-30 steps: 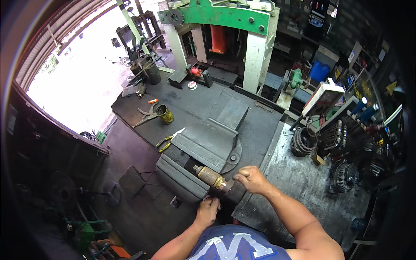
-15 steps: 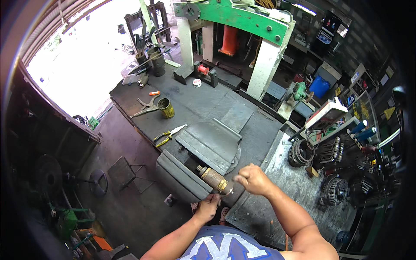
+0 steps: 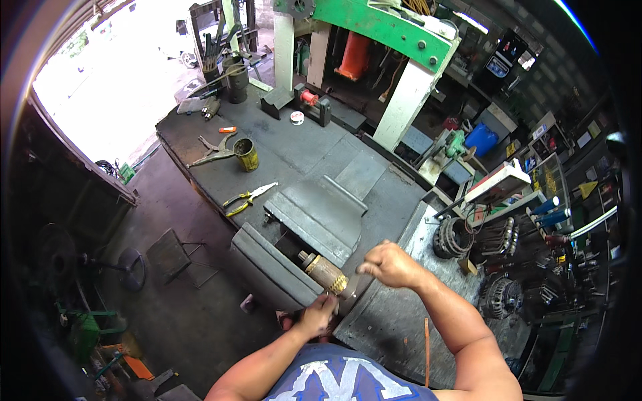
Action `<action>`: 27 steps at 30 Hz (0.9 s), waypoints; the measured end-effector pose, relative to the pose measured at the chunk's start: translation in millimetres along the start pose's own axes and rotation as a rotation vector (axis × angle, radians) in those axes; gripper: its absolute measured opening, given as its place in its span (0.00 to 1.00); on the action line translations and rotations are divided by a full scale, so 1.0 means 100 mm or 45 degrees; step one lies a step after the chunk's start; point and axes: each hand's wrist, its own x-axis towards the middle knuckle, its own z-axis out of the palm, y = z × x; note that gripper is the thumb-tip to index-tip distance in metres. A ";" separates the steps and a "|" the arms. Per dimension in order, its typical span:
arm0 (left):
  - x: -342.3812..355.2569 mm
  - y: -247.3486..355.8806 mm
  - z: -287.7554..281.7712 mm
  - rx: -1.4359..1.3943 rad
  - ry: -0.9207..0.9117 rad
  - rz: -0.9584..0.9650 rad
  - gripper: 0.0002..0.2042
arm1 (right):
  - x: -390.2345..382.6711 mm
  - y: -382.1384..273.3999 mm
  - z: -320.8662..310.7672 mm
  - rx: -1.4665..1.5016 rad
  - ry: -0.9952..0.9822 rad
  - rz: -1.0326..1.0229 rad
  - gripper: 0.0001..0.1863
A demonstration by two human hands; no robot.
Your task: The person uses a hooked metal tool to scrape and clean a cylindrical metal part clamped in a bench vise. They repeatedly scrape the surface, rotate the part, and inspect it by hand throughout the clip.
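Observation:
A motor armature (image 3: pixel 326 275) with a brown core and yellowish windings at both ends lies in the gap between two dark, curved padded rests. Next to its near end, my left hand (image 3: pixel 316 317) is closed, with thumb and fingertips pinched together. Whatever lies in that pinch is too small to make out. To the right of the armature, my right hand (image 3: pixel 393 264) is raised in a fist, thumb toward the shaft. A thin strand may run from it, but I cannot tell. The larger dark rest (image 3: pixel 319 214) stands beyond the armature, the nearer rest (image 3: pixel 274 267) to its left.
Yellow-handled pliers (image 3: pixel 249 198), a yellow can (image 3: pixel 247 155), locking pliers (image 3: pixel 215 148) and a small white spool (image 3: pixel 296 118) lie on the dark bench (image 3: pixel 287 150). A metal side table (image 3: pixel 401 327) at right holds stator parts (image 3: pixel 452 238). A green press frame (image 3: pixel 381 30) stands behind.
The whole view has shifted slightly, so the bench appears farther left and up. My right fist has risen a little away from the armature; the left hand stays by its near end.

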 end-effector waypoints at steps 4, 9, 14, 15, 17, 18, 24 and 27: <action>-0.05 0.00 -0.07 -0.050 -0.086 0.050 0.22 | 0.01 0.10 0.05 -0.292 0.043 0.120 0.23; -0.08 0.11 -0.06 -0.150 0.075 0.295 0.18 | -0.11 0.21 0.34 -0.033 0.108 -0.173 0.22; -0.18 0.12 -0.12 -0.206 -0.025 0.204 0.20 | -0.12 0.28 0.53 0.104 0.234 0.133 0.16; -0.21 0.13 -0.14 -0.165 0.058 0.225 0.21 | -0.15 0.26 0.57 0.193 0.286 -0.063 0.15; -0.27 0.19 -0.18 0.103 0.166 0.402 0.23 | -0.20 0.25 0.65 0.194 0.281 -0.145 0.15; -0.29 0.24 -0.19 0.153 0.159 0.410 0.24 | -0.22 0.26 0.68 0.156 0.243 -0.264 0.16; -0.55 0.50 -0.16 -0.028 0.068 0.233 0.27 | -0.16 0.47 0.83 0.335 0.376 0.226 0.22; -0.59 0.56 -0.11 -0.038 0.205 0.111 0.27 | -0.21 0.48 0.93 0.459 0.490 -0.162 0.25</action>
